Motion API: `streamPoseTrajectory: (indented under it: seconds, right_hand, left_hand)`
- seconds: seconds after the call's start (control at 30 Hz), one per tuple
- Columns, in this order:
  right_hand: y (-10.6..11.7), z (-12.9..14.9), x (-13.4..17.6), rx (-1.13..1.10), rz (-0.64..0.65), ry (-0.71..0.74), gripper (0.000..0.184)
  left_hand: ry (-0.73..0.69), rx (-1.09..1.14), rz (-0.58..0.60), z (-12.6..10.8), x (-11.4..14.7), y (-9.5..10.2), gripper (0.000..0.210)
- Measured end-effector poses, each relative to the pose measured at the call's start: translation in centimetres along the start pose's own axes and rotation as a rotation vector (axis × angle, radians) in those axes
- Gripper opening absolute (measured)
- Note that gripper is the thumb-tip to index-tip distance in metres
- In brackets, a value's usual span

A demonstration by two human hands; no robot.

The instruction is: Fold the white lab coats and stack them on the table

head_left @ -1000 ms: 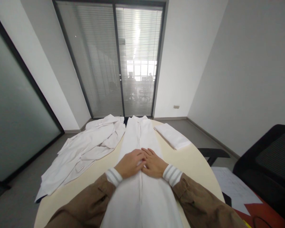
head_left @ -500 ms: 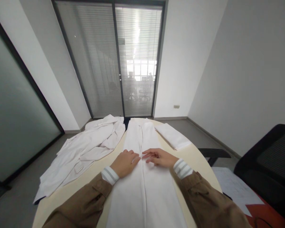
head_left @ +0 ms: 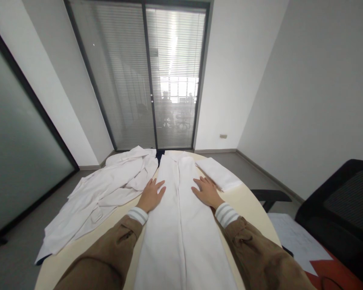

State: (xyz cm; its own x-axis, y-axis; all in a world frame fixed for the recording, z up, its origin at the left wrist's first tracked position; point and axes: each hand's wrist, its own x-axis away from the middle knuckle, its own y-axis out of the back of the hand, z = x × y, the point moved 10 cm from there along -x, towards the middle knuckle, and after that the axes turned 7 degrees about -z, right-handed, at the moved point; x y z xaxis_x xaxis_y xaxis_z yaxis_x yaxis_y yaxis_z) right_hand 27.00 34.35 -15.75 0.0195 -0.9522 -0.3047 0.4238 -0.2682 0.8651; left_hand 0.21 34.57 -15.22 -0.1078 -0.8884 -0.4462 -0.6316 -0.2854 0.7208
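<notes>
A long white garment [head_left: 181, 225] lies lengthwise down the middle of the table, its two sides meeting at a seam along the centre. On its left edge rests my left hand [head_left: 152, 194], fingers spread and pointing away from me. My right hand [head_left: 208, 192] lies on the opposite edge, also with fingers apart, close to a small folded white cloth [head_left: 220, 174]. Neither hand grips anything. To the left, a rumpled heap of white clothing [head_left: 109, 193] spreads over the table with a dark patch showing at its far end.
The rounded pale table [head_left: 257, 217] holds all the white cloth. At the right stands a black mesh chair [head_left: 347, 201], with papers [head_left: 296, 237] and a red surface [head_left: 335, 272] beside it. Glass doors with blinds [head_left: 133, 80] are beyond the table.
My hands have moved apart from the centre seam, outward to the garment's two edges and slightly farther away. Their fingers have spread, and the garment's far part looks flatter.
</notes>
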Motion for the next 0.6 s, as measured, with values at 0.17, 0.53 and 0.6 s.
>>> streamPoseTrajectory:
  seconds: [0.17,0.53,0.6]
  right_hand:
    - [0.2,-0.2,-1.2,-0.232,-0.065,0.016,0.046]
    - [-2.0,-3.2,-5.3,-0.605,-0.025,-0.214,0.054]
    - [-2.5,-3.4,-6.5,-0.641,-0.039,-0.219,0.054]
  left_hand:
    - [0.217,0.342,-0.034,2.0,-1.0,0.0,0.045]
    - [0.485,0.629,-0.001,5.5,-4.9,-1.0,0.048]
    - [0.488,0.654,-0.001,5.6,-5.8,-1.5,0.044]
